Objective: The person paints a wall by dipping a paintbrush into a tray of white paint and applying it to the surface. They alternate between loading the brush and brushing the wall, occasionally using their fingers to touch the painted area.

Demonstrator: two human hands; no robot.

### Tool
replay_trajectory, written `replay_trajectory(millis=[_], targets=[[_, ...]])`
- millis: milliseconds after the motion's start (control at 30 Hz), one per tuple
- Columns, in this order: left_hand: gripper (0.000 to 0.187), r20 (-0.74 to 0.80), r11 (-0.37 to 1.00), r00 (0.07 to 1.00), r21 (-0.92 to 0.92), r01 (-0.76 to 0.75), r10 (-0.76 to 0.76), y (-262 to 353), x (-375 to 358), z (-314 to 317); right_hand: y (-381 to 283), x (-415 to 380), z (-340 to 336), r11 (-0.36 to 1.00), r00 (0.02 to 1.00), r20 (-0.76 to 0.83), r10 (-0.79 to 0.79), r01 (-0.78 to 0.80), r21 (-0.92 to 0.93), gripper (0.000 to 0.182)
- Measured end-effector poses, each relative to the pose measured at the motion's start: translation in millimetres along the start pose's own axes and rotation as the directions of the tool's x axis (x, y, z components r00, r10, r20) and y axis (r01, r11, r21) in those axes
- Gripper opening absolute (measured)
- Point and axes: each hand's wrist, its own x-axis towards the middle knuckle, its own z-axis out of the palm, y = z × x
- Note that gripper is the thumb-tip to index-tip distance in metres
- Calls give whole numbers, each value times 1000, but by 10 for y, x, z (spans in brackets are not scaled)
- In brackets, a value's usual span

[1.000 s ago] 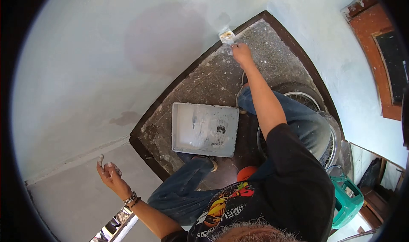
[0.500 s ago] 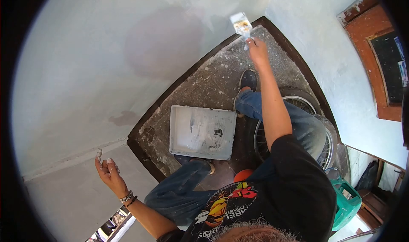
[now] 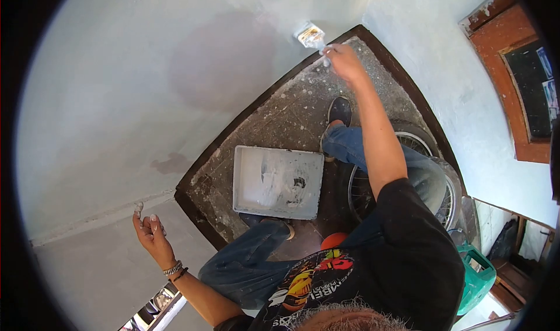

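A paintbrush (image 3: 311,35) with white paint on it is in my right hand (image 3: 346,64), its bristles against the pale wall (image 3: 134,57) near the corner. My right fingers are closed round the handle. At the lower left, my left hand (image 3: 154,239) hangs in the air with nothing in it, index finger raised and the others loosely bent. White smears mark its fingertips. The grey paint tray (image 3: 320,182) rests on the floor between my feet, with white paint (image 3: 251,182) in it, mostly at its left side.
Dark skirting (image 3: 256,100) borders the paint-spotted floor (image 3: 286,118). A spoked wheel (image 3: 357,194) lies under my right leg. Behind me on the right are a green plastic container (image 3: 475,278) and an orange-red object (image 3: 333,240). A wooden-framed window (image 3: 501,45) is at the upper right.
My right hand has moved slightly left with the paintbrush, whose head now tilts further left along the wall. My left hand and the tray have hardly moved.
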Motion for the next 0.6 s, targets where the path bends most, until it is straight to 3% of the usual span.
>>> replay_trajectory(millis=[67,167,300,400,600], targets=[[43,4,1000,1000,-11,-11,11,0,16,-5,-286,-269,-137,995,999,32,20,-23,94,26],[43,8,999,999,-15,-37,37,83,23,23,-193,-378,-88,982,985,45,166,-170,86,24],[45,25,993,997,-100,-68,71,206,18,77,-74,-114,197,973,959,166,229,-218,-80,21],[45,29,989,995,-120,-90,94,184,15,71,-608,-193,189,980,975,150,161,-176,90,22],[45,33,990,996,-118,-75,80,166,-17,29,-1501,-701,-368,965,982,144,-120,81,251,23]])
